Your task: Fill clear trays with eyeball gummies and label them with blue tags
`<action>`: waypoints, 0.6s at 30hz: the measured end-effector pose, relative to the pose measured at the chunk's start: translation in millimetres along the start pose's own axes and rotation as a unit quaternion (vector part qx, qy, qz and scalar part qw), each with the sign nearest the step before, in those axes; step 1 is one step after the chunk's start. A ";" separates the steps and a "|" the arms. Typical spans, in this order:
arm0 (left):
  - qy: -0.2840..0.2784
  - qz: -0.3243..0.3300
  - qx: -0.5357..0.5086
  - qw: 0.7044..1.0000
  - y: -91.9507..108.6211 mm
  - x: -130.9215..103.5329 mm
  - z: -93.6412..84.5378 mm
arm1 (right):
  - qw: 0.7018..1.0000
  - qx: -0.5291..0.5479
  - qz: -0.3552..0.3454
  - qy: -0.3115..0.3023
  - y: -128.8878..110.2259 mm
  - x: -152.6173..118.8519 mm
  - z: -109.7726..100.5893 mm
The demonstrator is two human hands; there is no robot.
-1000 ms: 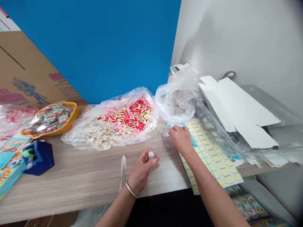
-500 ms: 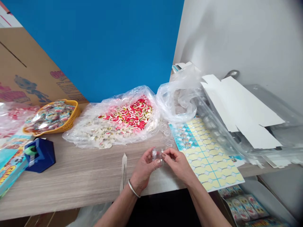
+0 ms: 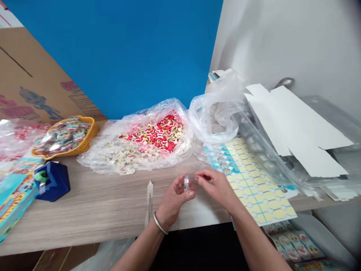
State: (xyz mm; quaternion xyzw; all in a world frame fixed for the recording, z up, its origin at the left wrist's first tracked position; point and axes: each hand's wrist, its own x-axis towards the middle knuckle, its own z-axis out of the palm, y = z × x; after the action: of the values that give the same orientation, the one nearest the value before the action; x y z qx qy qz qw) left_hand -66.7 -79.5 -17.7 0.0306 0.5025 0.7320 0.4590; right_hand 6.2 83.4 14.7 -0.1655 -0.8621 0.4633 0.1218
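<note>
My left hand point(image 3: 177, 196), with a bangle on the wrist, holds a small clear plastic piece point(image 3: 186, 183) upright between thumb and fingers. Just right of it, my right hand point(image 3: 214, 186) has thumb and fingertips closed together, apart from the plastic piece. Whether anything small is in that pinch I cannot make out. Beyond the hands lies an open clear bag point(image 3: 97, 158) full of small red and cream printed pieces point(image 3: 166, 131). A printed sheet of yellow and blue labels point(image 3: 261, 184) lies right of my right hand.
A yellow basket point(image 3: 90, 137) of round packs stands at left, behind a dark blue holder point(image 3: 58, 184) and a colourful box point(image 3: 17, 203). A pointed strip point(image 3: 149, 199) lies left of my hands. White card point(image 3: 301, 128) and clear trays point(image 3: 262, 154) are piled at right.
My right hand has drawn away from the clear plastic piece, slightly up and right. My left hand keeps hold of it, and the piece now stands edge-on. The view has shifted slightly.
</note>
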 end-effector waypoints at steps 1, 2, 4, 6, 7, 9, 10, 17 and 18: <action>-0.006 0.006 -0.001 1.000 -1.6 0.8 -0.1 | 0.997 0.071 0.022 -0.031 -0.8 -6.7 6.3; -0.011 0.012 -0.003 1.000 -2.9 1.4 0.2 | 0.990 0.127 0.046 -0.050 -1.2 -12.2 12.1; -0.011 0.009 -0.009 1.000 -3.8 1.6 1.7 | 0.975 0.200 0.082 -0.056 -0.4 -19.6 20.7; -0.004 -0.008 -0.015 1.000 -2.1 0.6 3.6 | 0.967 0.231 0.099 -0.046 0.8 -23.6 24.0; 0.000 -0.013 -0.017 1.000 -0.7 0.0 4.3 | 0.966 0.235 0.102 -0.040 1.0 -24.8 23.6; 0.007 -0.016 -0.022 1.000 1.7 -1.1 4.4 | 0.970 0.223 0.098 -0.025 -0.2 -25.3 18.9; 0.008 -0.016 -0.024 1.000 2.4 -1.4 4.0 | 0.975 0.203 0.088 -0.013 -1.3 -24.0 14.7; 0.031 -0.032 -0.007 0.999 2.2 -2.6 1.4 | 0.963 -0.234 -0.029 0.127 0.7 17.9 -28.6; 0.032 -0.027 -0.003 0.999 2.3 -2.7 1.5 | 0.955 -0.267 -0.020 0.131 2.3 22.0 -31.1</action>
State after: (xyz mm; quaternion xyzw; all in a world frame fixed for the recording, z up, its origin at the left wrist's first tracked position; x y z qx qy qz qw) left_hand -65.8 -80.5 -14.2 -0.0077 0.5153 0.7213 0.4627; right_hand -2.3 116.9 30.8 -0.2338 -0.9339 0.1881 0.1943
